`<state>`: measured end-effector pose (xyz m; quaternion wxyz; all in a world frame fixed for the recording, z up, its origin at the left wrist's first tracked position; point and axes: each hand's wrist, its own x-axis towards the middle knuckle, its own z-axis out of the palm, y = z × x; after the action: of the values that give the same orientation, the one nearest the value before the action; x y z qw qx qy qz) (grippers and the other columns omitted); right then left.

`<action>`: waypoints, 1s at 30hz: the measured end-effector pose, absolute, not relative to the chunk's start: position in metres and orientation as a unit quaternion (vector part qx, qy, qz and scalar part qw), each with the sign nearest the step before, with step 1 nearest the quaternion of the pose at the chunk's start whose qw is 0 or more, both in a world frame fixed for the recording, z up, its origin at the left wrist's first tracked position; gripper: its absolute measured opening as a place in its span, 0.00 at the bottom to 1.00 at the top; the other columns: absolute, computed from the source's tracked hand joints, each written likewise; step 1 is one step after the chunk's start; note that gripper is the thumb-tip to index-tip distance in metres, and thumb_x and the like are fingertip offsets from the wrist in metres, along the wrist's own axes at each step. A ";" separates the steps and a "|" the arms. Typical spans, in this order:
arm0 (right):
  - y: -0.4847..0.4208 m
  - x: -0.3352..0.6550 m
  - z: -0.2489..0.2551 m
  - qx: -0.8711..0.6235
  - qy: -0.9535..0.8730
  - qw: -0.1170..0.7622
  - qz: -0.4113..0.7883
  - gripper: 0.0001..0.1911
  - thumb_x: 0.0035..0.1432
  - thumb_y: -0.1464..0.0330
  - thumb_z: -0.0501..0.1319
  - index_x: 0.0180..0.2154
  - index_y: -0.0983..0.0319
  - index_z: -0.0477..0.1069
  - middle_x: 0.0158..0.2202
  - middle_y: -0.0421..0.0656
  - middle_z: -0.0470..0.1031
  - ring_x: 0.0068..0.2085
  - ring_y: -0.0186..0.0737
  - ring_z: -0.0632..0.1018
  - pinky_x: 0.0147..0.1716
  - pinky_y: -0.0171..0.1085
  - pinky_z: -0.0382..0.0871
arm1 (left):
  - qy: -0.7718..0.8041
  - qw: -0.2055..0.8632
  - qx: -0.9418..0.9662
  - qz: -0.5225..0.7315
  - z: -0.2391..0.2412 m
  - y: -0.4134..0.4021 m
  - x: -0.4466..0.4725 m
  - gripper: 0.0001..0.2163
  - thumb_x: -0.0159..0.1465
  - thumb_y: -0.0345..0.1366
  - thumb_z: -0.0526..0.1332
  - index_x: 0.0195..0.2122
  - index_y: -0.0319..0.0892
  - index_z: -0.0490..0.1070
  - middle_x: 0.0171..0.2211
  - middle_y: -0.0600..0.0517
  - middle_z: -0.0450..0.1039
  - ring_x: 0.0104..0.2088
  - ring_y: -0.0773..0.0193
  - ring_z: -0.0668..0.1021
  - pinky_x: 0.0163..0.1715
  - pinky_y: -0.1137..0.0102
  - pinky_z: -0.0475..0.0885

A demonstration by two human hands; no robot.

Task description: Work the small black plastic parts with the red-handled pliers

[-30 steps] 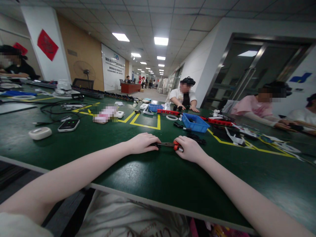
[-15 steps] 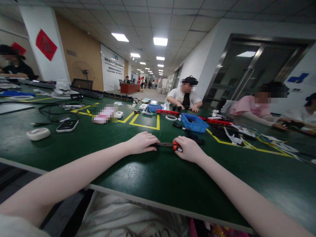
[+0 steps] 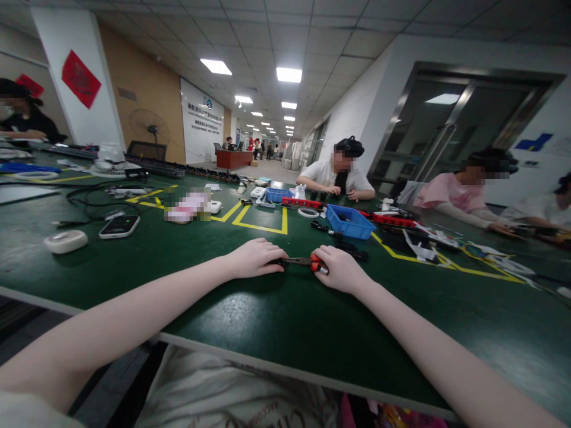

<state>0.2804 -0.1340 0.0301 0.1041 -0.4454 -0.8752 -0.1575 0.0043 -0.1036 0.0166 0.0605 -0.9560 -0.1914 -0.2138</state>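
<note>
Both my hands rest on the green table point(image 3: 276, 315), close together near its middle. My right hand point(image 3: 339, 268) is closed round the red handles of a pair of pliers point(image 3: 306, 261), whose metal jaws point left. My left hand point(image 3: 255, 258) lies knuckles up with its fingers curled over something small and dark at the tip of the pliers; I cannot make out what it is.
A blue bin point(image 3: 350, 221) stands just beyond my right hand, and a second blue bin point(image 3: 279, 194) farther back. A phone point(image 3: 119, 226) and a white oval case point(image 3: 65, 241) lie at the left. Other people sit working across the table. Yellow tape lines point(image 3: 263, 226) mark the surface.
Both hands stay in place on the pliers. The view has shifted slightly; the person opposite has leaned forward a little.
</note>
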 end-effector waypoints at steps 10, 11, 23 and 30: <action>-0.133 0.281 0.030 -0.451 -0.874 0.103 -0.150 0.10 0.53 0.70 0.59 0.40 0.63 0.68 0.37 0.46 0.72 0.37 0.42 0.72 0.36 0.38 0.64 | -0.185 0.062 -0.955 -0.223 0.013 -0.100 0.004 0.14 0.70 0.44 0.54 0.50 0.43 0.68 0.46 0.49 0.76 0.43 0.61 0.77 0.46 0.66 0.67; -0.133 0.281 0.030 -0.451 -0.873 0.102 -0.151 0.10 0.53 0.70 0.59 0.40 0.63 0.68 0.37 0.46 0.72 0.38 0.42 0.72 0.37 0.38 0.64 | -0.180 0.065 -0.956 -0.223 0.013 -0.099 0.003 0.14 0.70 0.44 0.55 0.50 0.43 0.68 0.47 0.49 0.75 0.44 0.60 0.77 0.46 0.66 0.67; -0.131 0.282 0.029 -0.453 -0.875 0.110 -0.127 0.12 0.52 0.70 0.60 0.41 0.62 0.69 0.38 0.46 0.72 0.39 0.43 0.72 0.38 0.39 0.65 | -0.194 0.059 -0.958 -0.201 0.016 -0.103 0.003 0.15 0.68 0.41 0.57 0.53 0.43 0.65 0.46 0.48 0.75 0.44 0.59 0.77 0.48 0.64 0.67; -0.129 0.285 0.027 -0.453 -0.877 0.121 -0.109 0.15 0.52 0.70 0.60 0.44 0.62 0.69 0.40 0.46 0.73 0.41 0.44 0.73 0.40 0.40 0.65 | -0.204 0.036 -0.960 -0.188 0.017 -0.103 0.003 0.16 0.68 0.37 0.56 0.57 0.43 0.62 0.46 0.47 0.75 0.46 0.57 0.77 0.49 0.64 0.68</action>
<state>0.2848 -0.1288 0.0271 0.1212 -0.4530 -0.8765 -0.1088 0.0034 -0.1030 0.0168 0.0360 -0.9601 -0.2036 -0.1881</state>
